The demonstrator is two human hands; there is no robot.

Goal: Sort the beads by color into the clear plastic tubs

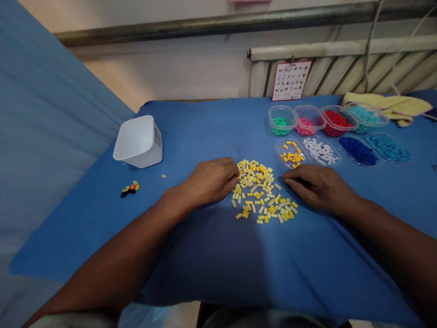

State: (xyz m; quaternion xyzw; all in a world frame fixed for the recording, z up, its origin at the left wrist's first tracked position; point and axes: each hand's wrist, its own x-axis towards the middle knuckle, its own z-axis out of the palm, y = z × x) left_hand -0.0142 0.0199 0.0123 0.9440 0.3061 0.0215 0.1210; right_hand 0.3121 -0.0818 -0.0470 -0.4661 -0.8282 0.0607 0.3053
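A loose pile of small pale yellow and deeper yellow building bricks point(254, 182) is spread on the blue cloth in front of me. At the pile's left edge rests my left hand point(216, 180), its fingers curled and touching the bricks; whatever they hold is hidden. My right hand point(316, 184) is to the right of the pile, thumb and fingers drawn together in a pinch. I cannot make out anything between them. Just beyond its fingertips stands a shallow clear tub point(279, 148) holding orange-yellow bricks point(292, 157).
More clear tubs hold white bricks point(321, 151), green bricks point(280, 125), pink, red, dark blue and turquoise ones. At left are a white plastic bin point(141, 152) and a small black, orange and yellow brick cluster point(130, 189). A yellow cloth point(392, 105) lies back right; a printed card point(292, 81) hangs behind.
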